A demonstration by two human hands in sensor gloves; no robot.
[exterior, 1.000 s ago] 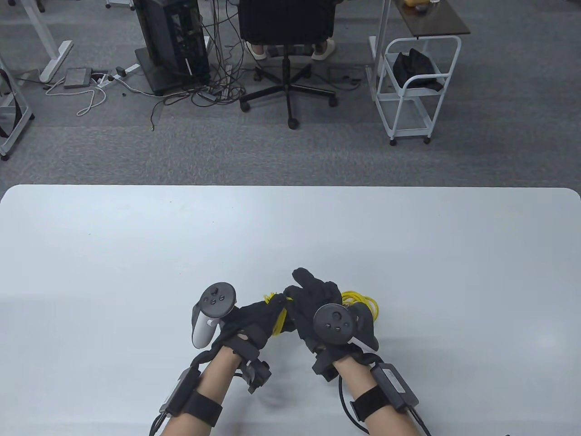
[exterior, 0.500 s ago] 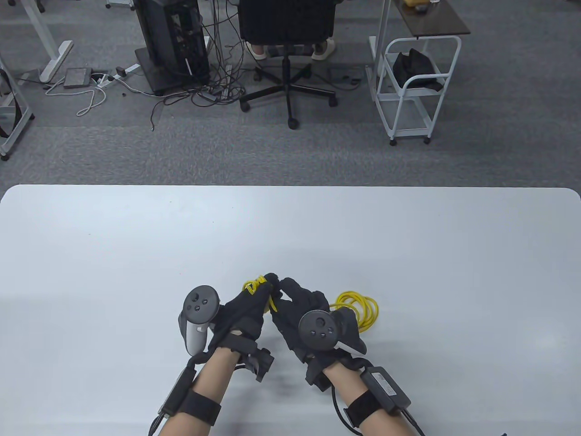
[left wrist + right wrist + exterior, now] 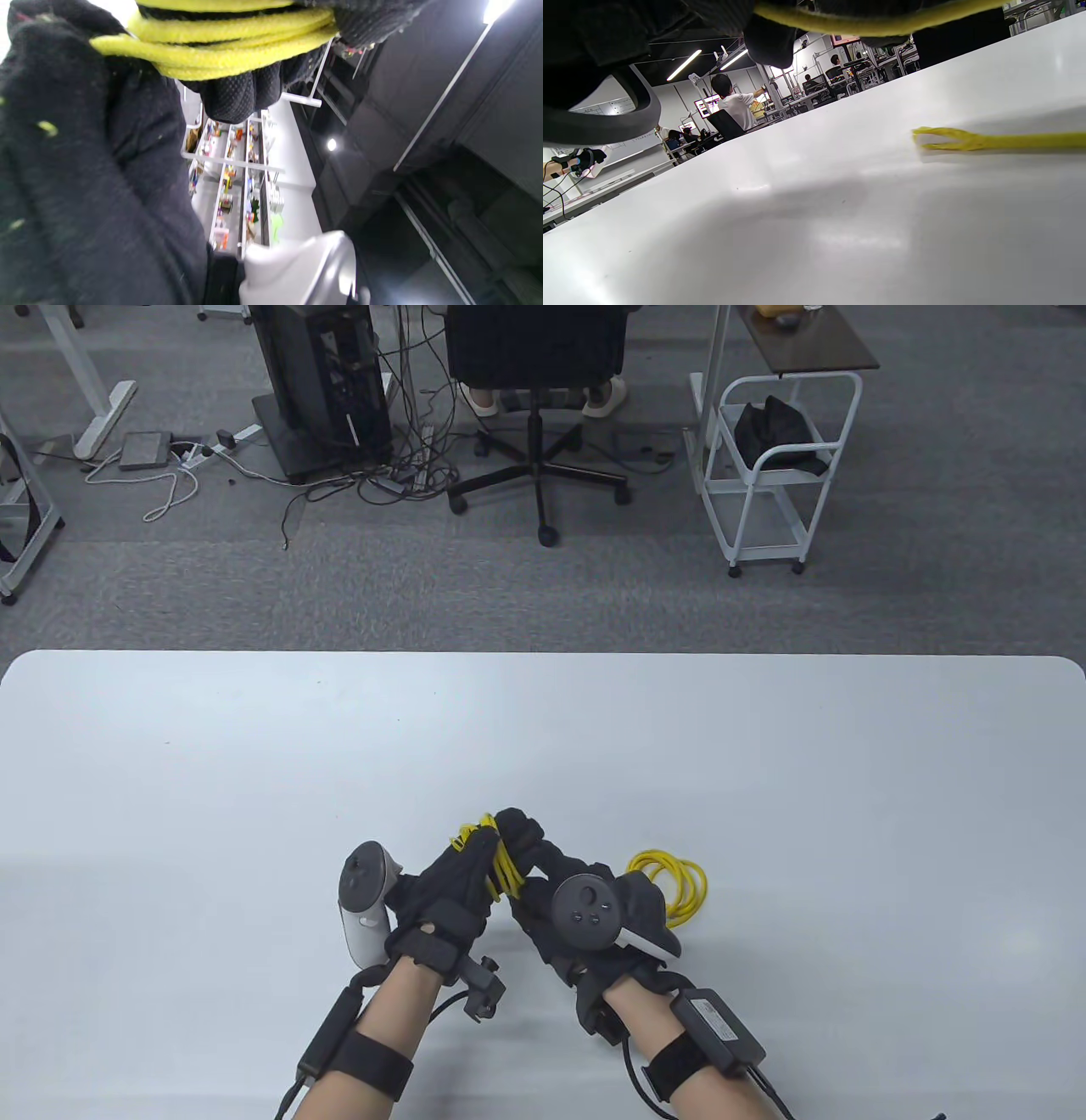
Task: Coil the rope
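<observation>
The left hand point(image 3: 441, 891) rose from the desk point(image 3: 254, 780) with its fingers pointing away from the person, several turns of yellow rope point(image 3: 502, 865) wound around them (the left wrist view showed the strands tight across the glove). The right hand point(image 3: 560, 899) leaned in against it, fingertips pinching the rope at the wraps. The remaining rope lay in loose loops on the desk just right of the right hand.

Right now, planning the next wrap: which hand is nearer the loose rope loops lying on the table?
Right. The right hand sits beside the loose loops; the left hand is farther left.
</observation>
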